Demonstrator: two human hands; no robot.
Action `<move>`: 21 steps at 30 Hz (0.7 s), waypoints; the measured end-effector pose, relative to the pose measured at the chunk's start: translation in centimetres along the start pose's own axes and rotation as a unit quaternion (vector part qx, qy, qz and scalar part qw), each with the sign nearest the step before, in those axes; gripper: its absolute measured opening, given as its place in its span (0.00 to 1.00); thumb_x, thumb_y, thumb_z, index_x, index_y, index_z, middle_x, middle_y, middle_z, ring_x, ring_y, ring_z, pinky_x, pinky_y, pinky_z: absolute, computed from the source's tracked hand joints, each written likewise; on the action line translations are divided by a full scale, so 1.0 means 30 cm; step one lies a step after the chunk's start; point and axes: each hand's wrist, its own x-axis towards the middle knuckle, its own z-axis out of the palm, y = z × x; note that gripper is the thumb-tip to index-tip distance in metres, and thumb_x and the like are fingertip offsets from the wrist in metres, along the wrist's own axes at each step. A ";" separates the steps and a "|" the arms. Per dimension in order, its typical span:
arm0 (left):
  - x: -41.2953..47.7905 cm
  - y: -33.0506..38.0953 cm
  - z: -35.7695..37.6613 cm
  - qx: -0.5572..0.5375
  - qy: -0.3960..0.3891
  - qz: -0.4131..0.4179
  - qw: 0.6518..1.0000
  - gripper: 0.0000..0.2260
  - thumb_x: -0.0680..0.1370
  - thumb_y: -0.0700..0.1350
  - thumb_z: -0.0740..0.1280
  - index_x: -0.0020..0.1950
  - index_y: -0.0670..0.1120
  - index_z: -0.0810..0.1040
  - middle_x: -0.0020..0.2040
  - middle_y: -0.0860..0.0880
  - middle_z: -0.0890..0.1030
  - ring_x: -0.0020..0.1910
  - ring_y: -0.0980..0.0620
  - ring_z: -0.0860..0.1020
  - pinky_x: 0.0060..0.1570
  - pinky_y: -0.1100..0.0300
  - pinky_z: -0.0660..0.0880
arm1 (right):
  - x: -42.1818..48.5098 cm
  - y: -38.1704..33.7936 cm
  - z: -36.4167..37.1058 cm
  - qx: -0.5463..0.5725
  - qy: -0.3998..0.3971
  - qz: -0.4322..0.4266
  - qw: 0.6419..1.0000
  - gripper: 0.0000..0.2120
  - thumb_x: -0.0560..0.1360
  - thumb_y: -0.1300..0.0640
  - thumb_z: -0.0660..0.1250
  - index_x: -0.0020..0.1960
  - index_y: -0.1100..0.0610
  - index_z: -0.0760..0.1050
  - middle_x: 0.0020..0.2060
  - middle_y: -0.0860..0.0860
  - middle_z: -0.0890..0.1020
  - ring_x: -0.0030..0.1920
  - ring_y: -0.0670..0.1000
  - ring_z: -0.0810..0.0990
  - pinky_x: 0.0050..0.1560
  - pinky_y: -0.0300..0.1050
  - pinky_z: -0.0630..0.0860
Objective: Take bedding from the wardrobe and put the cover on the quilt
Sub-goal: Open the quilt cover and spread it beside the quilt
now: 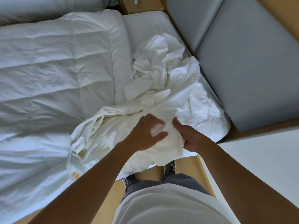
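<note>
Low at centre, left grip (146, 132) and right grip (190, 138) pinch a bunch of thin, crumpled cover (161, 75) beside the puffy quilt (48, 62).

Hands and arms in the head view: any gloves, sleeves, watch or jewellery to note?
Both are bare: the left hand and right hand wear no gloves, and no watch, ring or bracelet shows. No sleeves are in view. The person wears a white top, grey shorts and dark trainers.
</note>
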 end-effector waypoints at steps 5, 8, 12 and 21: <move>0.133 0.099 0.004 0.004 0.007 -0.074 0.997 0.10 0.77 0.52 0.72 0.53 0.49 0.81 0.48 0.51 0.80 0.48 0.50 0.78 0.52 0.53 0.75 | -0.008 -0.012 0.031 0.081 -0.077 -0.012 0.994 0.34 0.77 0.33 0.60 0.71 0.58 0.75 0.67 0.59 0.79 0.66 0.56 0.79 0.67 0.51 0.75; 0.147 0.089 0.022 -0.049 0.065 -0.119 0.990 0.04 0.77 0.48 0.72 0.46 0.49 0.81 0.41 0.53 0.81 0.41 0.55 0.78 0.44 0.60 0.73 | 0.003 0.004 -0.015 0.226 -0.140 0.001 0.964 0.45 0.77 0.25 0.52 0.76 0.61 0.68 0.72 0.60 0.73 0.72 0.60 0.72 0.75 0.56 0.66; 0.140 0.091 0.066 -0.081 0.120 -0.184 0.972 0.05 0.78 0.50 0.70 0.44 0.51 0.80 0.38 0.59 0.80 0.40 0.63 0.77 0.38 0.72 0.68 | 0.021 0.059 -0.011 0.263 -0.155 -0.020 0.952 0.25 0.81 0.56 0.62 0.75 0.64 0.68 0.73 0.63 0.70 0.73 0.63 0.69 0.75 0.58 0.63; 0.097 0.107 0.113 0.018 0.135 -0.147 0.980 0.06 0.77 0.42 0.70 0.44 0.40 0.78 0.42 0.45 0.80 0.42 0.49 0.77 0.46 0.56 0.73 | 0.078 0.090 0.102 0.117 -0.012 0.001 0.993 0.13 0.84 0.54 0.63 0.62 0.61 0.78 0.61 0.57 0.82 0.65 0.58 0.79 0.70 0.55 0.73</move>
